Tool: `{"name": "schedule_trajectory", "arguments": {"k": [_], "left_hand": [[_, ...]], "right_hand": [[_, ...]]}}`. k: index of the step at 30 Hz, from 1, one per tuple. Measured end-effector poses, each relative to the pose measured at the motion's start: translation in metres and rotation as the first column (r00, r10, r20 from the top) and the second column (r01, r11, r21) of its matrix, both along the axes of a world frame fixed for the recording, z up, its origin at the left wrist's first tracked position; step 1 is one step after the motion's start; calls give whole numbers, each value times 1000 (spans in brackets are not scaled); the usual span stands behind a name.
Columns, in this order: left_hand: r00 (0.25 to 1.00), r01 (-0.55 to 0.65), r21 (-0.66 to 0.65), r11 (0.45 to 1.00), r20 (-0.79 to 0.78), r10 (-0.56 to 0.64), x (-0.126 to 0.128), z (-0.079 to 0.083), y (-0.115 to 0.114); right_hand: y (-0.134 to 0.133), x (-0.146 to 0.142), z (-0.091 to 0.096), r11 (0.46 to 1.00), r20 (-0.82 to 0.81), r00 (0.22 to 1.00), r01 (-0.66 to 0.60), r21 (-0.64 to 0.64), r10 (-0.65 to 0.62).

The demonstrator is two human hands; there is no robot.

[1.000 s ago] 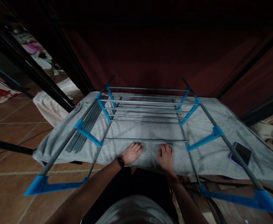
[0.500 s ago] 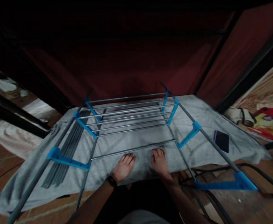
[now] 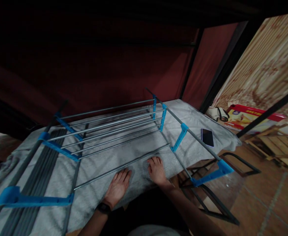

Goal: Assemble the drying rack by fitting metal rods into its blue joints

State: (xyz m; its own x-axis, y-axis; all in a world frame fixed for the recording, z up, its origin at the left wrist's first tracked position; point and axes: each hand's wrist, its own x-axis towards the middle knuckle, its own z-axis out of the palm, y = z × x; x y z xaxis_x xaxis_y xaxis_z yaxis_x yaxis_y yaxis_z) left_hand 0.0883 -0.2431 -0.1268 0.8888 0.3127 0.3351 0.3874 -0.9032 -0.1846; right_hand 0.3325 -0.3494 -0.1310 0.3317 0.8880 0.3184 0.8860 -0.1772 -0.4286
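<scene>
My left hand (image 3: 118, 186), with a dark watch on the wrist, lies palm down on the grey cloth (image 3: 139, 178), its fingers stretched out and holding nothing. To its right, my right hand (image 3: 156, 169) rests on the same cloth, fingers slightly bent and empty. Just beyond both hands runs a single grey metal tube (image 3: 124, 167), apart from the fingers. It belongs to a partly assembled rack of metal tubes, which lies across the cloth. Blue plastic brackets (image 3: 180, 137) join the tubes at the rack's right side, and matching blue brackets (image 3: 35, 200) stand at its left.
Several loose grey tubes (image 3: 39, 177) lie bundled at the left. A phone (image 3: 207, 137) is on the cloth at the right. Beyond it are a red and yellow package (image 3: 251, 118) and a wooden slatted item (image 3: 279, 146). A black metal frame (image 3: 220, 205) stands by the right edge.
My view has turned to the right, so the rack and phone appear further left. Both hands stay resting on the cloth; nothing was picked up or let go.
</scene>
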Motion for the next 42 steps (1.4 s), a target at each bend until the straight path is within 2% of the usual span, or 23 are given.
{"name": "schedule_trajectory", "arguments": {"k": [12, 19, 25, 30, 36, 40, 42], "left_hand": [[997, 42, 9, 999, 66, -43, -1, -1, 5], [998, 41, 24, 999, 50, -42, 2, 2, 2], [997, 28, -14, 999, 74, -27, 2, -6, 2], [997, 4, -58, 998, 80, 0, 2, -10, 2], [996, -19, -88, 996, 83, 27, 2, -5, -2], [997, -57, -152, 987, 49, 65, 0, -3, -5], [996, -76, -195, 978, 39, 85, -3, -3, -6]], "right_hand": [[3, 2, -3, 1000, -1, 1000, 1, -4, -1], [2, 3, -2, 1000, 9, 1000, -8, -10, 8], [1, 2, -2, 1000, 16, 1000, -3, -5, 3], [-2, 0, -4, 1000, 38, 999, -9, 23, 8], [-3, 2, -8, 998, 16, 1000, -26, 54, 25], [-2, 15, -7, 987, -59, 997, -34, 156, 44], [0, 25, -5, 981, -41, 998, -37, 192, 45]]}}
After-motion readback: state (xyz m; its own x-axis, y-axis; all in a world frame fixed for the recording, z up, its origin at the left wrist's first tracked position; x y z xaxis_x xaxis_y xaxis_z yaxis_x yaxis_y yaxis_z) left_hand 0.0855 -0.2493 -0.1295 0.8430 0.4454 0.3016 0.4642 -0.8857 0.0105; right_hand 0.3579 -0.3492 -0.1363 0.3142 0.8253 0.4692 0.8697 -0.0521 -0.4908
